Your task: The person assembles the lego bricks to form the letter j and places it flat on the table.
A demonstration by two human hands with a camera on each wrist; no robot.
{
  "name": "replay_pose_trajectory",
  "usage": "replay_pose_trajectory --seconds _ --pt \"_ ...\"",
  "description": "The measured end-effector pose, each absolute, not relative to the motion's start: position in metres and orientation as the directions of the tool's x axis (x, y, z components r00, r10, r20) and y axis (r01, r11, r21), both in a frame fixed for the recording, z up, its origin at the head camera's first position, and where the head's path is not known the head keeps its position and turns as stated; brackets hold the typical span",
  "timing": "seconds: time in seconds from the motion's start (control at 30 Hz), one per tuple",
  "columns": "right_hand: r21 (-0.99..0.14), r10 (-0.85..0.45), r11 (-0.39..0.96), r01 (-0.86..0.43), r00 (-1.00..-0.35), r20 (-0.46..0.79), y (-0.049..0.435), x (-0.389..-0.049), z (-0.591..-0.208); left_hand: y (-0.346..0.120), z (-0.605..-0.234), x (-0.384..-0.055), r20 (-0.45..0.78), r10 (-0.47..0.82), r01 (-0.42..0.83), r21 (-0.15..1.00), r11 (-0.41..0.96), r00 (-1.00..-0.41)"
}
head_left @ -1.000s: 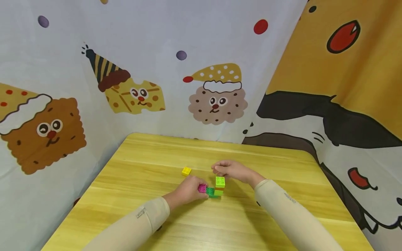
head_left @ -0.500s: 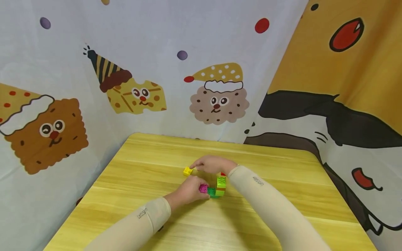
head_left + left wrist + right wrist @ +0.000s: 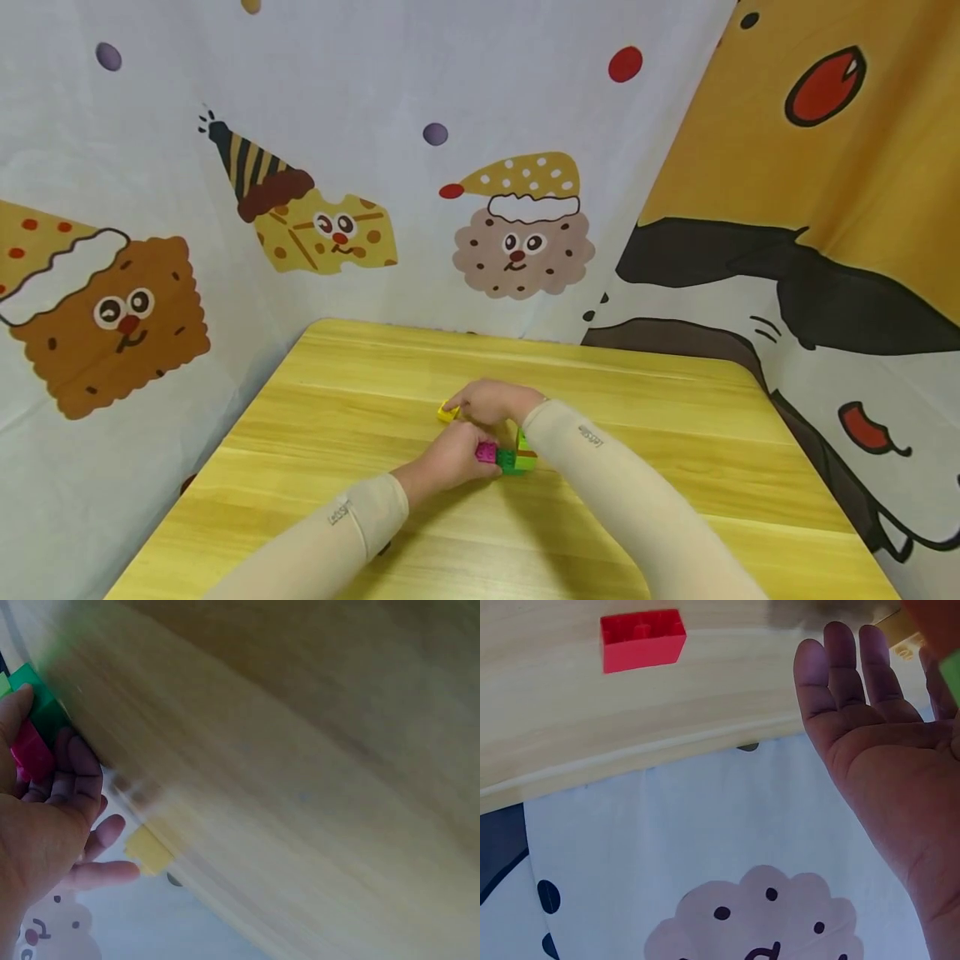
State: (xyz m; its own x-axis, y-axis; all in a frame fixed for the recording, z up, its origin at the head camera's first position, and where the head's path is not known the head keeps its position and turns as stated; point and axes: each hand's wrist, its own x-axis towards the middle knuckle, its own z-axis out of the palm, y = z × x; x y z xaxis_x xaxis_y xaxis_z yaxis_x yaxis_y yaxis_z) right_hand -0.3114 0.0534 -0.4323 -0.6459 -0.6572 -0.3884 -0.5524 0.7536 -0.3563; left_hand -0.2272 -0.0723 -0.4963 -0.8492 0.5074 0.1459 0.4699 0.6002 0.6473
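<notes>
My left hand [image 3: 453, 457] grips the pink brick [image 3: 486, 452] end of a small build of toy building bricks. Beside the pink one is a green brick [image 3: 506, 461], and lime bricks [image 3: 527, 462] with an orange layer rise at the right end, partly covered by my right sleeve. Across and behind it, my right hand [image 3: 489, 402] reaches to a yellow brick [image 3: 150, 851] lying on the table. In the left wrist view an extended fingertip meets this brick's side. The right wrist view has the other fingers fairly straight, the palm holding nothing.
A red brick [image 3: 643, 654] stands on the wooden table [image 3: 352, 367] behind the build, seen in the right wrist view and hidden in the head view. A curtain [image 3: 360, 100] with cartoon prints hangs along the table's far edge.
My right hand has swung left from behind the lime bricks to the yellow brick, its sleeve now covering part of the build. The left hand keeps its grip in the same place.
</notes>
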Motion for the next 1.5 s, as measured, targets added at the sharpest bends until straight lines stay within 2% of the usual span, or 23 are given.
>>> replay_pose_trajectory --seconds 0.23,0.6,1.0,1.5 --pt "-0.347 -0.639 0.769 -0.537 -0.665 -0.387 0.074 -0.312 -0.433 -0.071 -0.497 -0.225 0.107 0.493 0.431 0.664 0.611 -0.863" --pt "-0.361 -0.603 0.793 -0.491 -0.719 -0.345 0.149 -0.315 -0.436 -0.069 -0.493 -0.223 0.073 0.469 0.39 0.675 0.626 -0.88" --pt "-0.379 -0.563 0.787 -0.486 -0.817 -0.122 0.221 -0.279 -0.461 -0.068 -0.494 -0.222 0.06 0.465 0.382 0.667 0.639 -0.883" --pt "-0.301 -0.517 0.798 -0.522 -0.85 0.102 0.221 -0.275 -0.483 -0.068 -0.496 -0.223 0.057 0.461 0.38 0.661 0.647 -0.885"
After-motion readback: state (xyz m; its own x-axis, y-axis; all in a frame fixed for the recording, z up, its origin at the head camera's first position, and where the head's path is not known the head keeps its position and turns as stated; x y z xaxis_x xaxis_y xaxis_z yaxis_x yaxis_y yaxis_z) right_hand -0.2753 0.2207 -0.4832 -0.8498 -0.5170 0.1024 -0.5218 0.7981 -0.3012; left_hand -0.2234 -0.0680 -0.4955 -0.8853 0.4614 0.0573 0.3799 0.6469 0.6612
